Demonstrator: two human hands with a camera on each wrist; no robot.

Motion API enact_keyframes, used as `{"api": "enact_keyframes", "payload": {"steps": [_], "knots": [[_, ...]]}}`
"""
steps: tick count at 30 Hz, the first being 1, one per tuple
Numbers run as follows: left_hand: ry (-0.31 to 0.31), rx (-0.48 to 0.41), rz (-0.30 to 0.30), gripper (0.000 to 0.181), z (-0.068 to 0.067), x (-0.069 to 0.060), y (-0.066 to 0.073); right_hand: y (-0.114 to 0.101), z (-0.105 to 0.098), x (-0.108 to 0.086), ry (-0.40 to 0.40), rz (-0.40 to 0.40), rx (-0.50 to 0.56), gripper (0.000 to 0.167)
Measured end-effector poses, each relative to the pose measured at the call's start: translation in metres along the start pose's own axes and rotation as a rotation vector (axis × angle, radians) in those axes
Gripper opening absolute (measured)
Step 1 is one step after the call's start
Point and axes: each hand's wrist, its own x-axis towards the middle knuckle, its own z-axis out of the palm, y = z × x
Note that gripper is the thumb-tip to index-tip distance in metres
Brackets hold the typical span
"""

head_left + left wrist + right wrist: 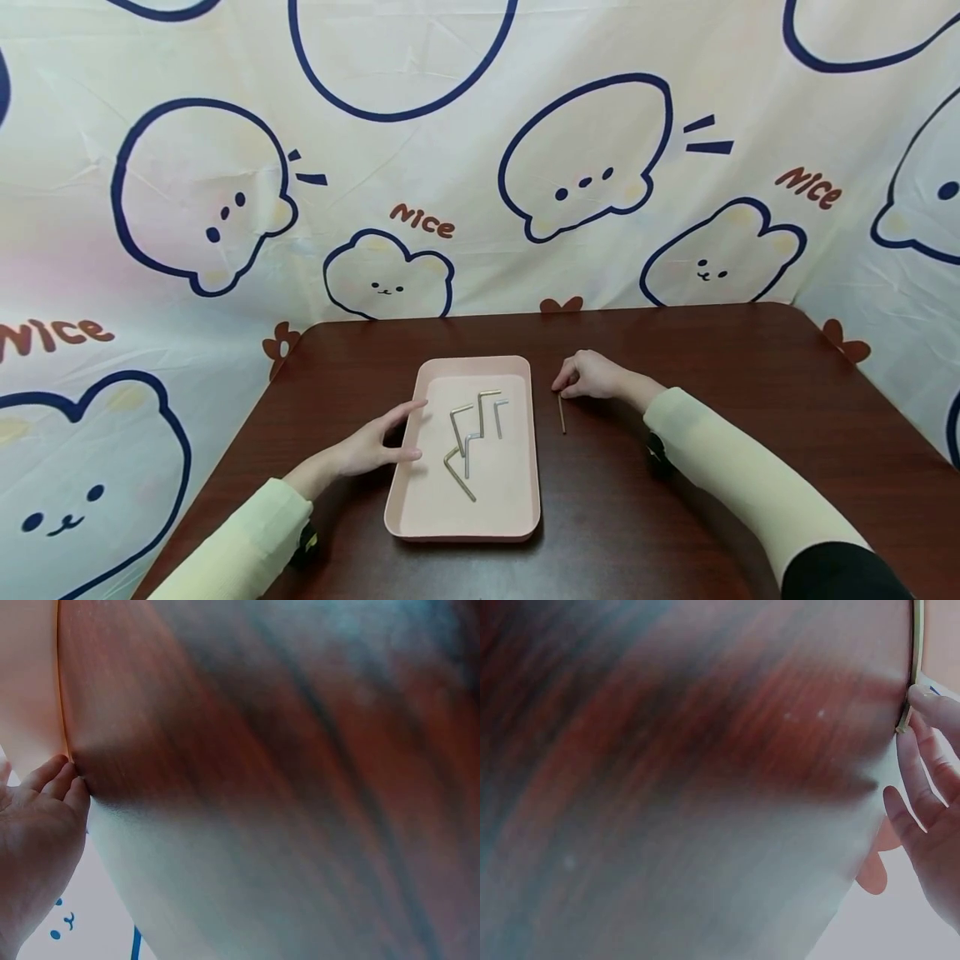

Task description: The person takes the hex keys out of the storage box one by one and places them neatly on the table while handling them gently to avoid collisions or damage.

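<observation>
A pink tray [465, 527] stands on the table, holding several L-shaped hex keys, some brass-coloured such as one key [459, 475], some silver such as another [498, 418]. My left hand [369, 443] is at the tray's left edge, thumb and fingers spread over the rim; in the left wrist view the hand [45, 832] touches the tray's side [34, 690]. Right of the tray, my right hand [592, 375] pinches one end of a brass-coloured key [562, 415]. The right wrist view shows that key [917, 645] between the thumb and fingers of the hand [937, 817].
The dark brown table [637, 517] reaches back to a pale curtain [480, 167] printed with blue-outlined bears, which also hangs at both sides. Both forearms, in pale yellow sleeves, lie low over the table's front half.
</observation>
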Motion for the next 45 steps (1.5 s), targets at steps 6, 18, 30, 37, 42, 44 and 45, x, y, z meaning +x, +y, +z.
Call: {"api": "enact_keyframes", "payload": {"steps": [6, 18, 30, 37, 42, 44, 45], "knots": [[-0.005, -0.002, -0.011, 0.076, 0.0, 0.0, 0.0, -0.002, -0.005, -0.001, 0.018, 0.034, 0.04, 0.015], [-0.003, 0.003, 0.015, 0.076, 0.0, 0.0, 0.0, -0.008, -0.02, -0.001, 0.067, 0.028, 0.057, 0.016], [-0.002, 0.015, 0.013, 0.076, 0.0, 0.0, -0.002, -0.018, -0.031, 0.0, 0.081, 0.076, 0.082, 0.017], [-0.002, 0.015, 0.02, 0.078, 0.0, 0.001, -0.003, -0.024, -0.036, 0.001, 0.082, 0.072, 0.077, 0.02], [-0.003, 0.019, 0.027, 0.078, 0.0, 0.001, -0.004, -0.029, -0.042, 0.001, 0.086, 0.062, 0.068, 0.021], [-0.003, 0.022, 0.027, 0.077, 0.0, 0.001, -0.004, -0.031, -0.043, 0.002, 0.089, 0.054, 0.062, 0.021], [-0.003, 0.025, 0.03, 0.077, 0.0, 0.001, -0.004, -0.032, -0.044, 0.002, 0.091, 0.051, 0.06, 0.022]]}}
